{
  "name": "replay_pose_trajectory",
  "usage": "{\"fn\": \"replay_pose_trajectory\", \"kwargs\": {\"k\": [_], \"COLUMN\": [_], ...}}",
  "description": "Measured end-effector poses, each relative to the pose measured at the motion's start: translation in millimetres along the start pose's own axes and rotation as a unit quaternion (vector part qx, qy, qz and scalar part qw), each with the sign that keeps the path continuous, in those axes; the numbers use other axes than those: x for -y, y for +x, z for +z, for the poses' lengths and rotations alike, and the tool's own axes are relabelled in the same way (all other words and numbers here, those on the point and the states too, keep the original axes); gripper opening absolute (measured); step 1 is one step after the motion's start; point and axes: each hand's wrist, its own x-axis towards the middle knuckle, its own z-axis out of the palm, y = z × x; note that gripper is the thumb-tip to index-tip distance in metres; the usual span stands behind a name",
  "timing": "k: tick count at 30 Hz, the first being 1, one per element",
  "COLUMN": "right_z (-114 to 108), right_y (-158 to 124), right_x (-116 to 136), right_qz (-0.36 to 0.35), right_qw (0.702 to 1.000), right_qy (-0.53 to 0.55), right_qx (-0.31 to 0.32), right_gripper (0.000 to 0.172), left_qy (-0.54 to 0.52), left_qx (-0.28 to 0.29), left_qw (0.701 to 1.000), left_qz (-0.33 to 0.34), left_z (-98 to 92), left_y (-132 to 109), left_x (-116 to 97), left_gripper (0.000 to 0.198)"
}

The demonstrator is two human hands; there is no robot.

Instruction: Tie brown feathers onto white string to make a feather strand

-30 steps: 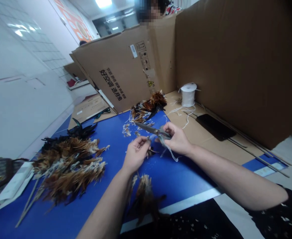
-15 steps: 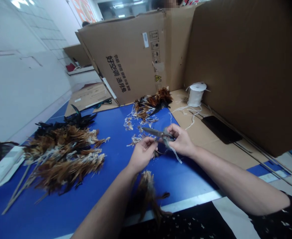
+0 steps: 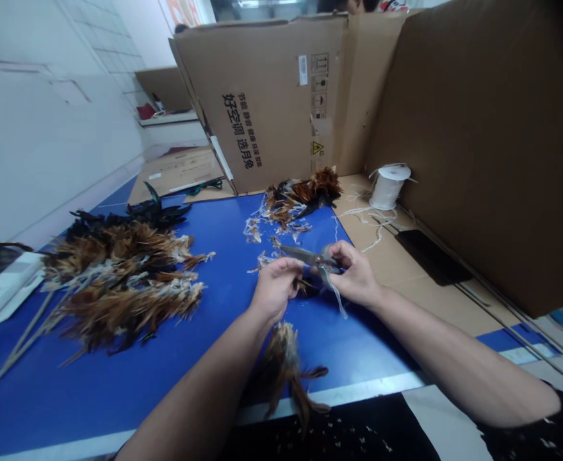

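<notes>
My right hand (image 3: pixel 359 280) grips the handles of a pair of scissors (image 3: pixel 305 256), whose blades point left over the blue table. A whitish strip (image 3: pixel 339 302) hangs beneath the handles. My left hand (image 3: pixel 277 288) is closed in a pinch just below the blades, with a small brown feather (image 3: pixel 304 285) poking out from its fingers. Part of that feather is hidden by the hand. Nearer my body, a bunch of brown feathers (image 3: pixel 284 358) lies by the table edge. Beyond the blades are trimmed white scraps (image 3: pixel 264 260).
A big pile of brown and black feathers (image 3: pixel 127 275) with sticks lies at left. Another feather heap (image 3: pixel 305 192) sits before the cardboard box (image 3: pixel 281 96). On the right are a white string spool (image 3: pixel 387 187), a black phone-like slab (image 3: pixel 433 256) and thin rods (image 3: pixel 506 326).
My left hand has turned slightly, and more of the feather shows to its right. The scissors stay near the same place. The whole view has shifted a little.
</notes>
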Motion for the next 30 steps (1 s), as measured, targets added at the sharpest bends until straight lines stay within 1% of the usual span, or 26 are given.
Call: {"fn": "replay_pose_trajectory", "kwargs": {"k": [3, 6, 9, 12, 14, 16, 19, 22, 25, 28, 30], "right_z": [-0.4, -2.0, -3.6, -4.9, -5.4, -5.5, -4.6, -2.6, -0.8, -0.2, -0.6], "right_y": [-0.7, -2.5, -4.8, -6.8, -7.7, -8.2, -8.7, -9.3, -9.4, -9.6, -10.0], "right_x": [-5.9, -6.3, 3.0, 16.9, 23.7, 26.8, 27.0, 26.9, 27.9, 27.8, 26.5], "right_qz": [0.005, 0.016, 0.010, 0.010, 0.018, 0.027, 0.034, 0.045, 0.048, 0.033, 0.021], "right_qw": [1.000, 0.997, 0.988, 0.968, 0.954, 0.946, 0.946, 0.944, 0.945, 0.946, 0.946], "right_qy": [-0.019, -0.057, -0.126, -0.197, -0.228, -0.245, -0.252, -0.255, -0.262, -0.270, -0.278], "right_qx": [0.001, 0.042, 0.087, 0.154, 0.194, 0.209, 0.204, 0.204, 0.192, 0.175, 0.165], "right_gripper": [0.045, 0.042, 0.045, 0.047, 0.046, 0.045, 0.048, 0.050, 0.052, 0.052, 0.052], "left_qy": [-0.032, -0.048, -0.061, -0.076, -0.092, -0.108, -0.121, -0.133, -0.148, -0.155, -0.157], "left_qx": [-0.065, -0.131, -0.168, -0.190, -0.188, -0.176, -0.156, -0.139, -0.114, -0.090, -0.084], "left_qw": [0.995, 0.984, 0.973, 0.964, 0.960, 0.959, 0.960, 0.962, 0.968, 0.974, 0.976], "left_qz": [0.063, 0.115, 0.144, 0.169, 0.184, 0.193, 0.199, 0.195, 0.167, 0.138, 0.123], "left_z": [-6.8, -14.5, -18.5, -18.3, -17.0, -14.9, -9.5, -2.4, 3.8, 9.1, 12.8], "left_y": [7.0, 13.0, 15.1, 13.1, 10.1, 6.4, -0.1, -6.2, -10.7, -14.3, -16.5], "left_x": [-7.3, -16.0, -24.0, -31.8, -37.0, -41.7, -46.2, -45.4, -39.8, -32.7, -28.9], "left_gripper": [0.035, 0.037, 0.039, 0.038, 0.038, 0.039, 0.040, 0.040, 0.037, 0.031, 0.029]}}
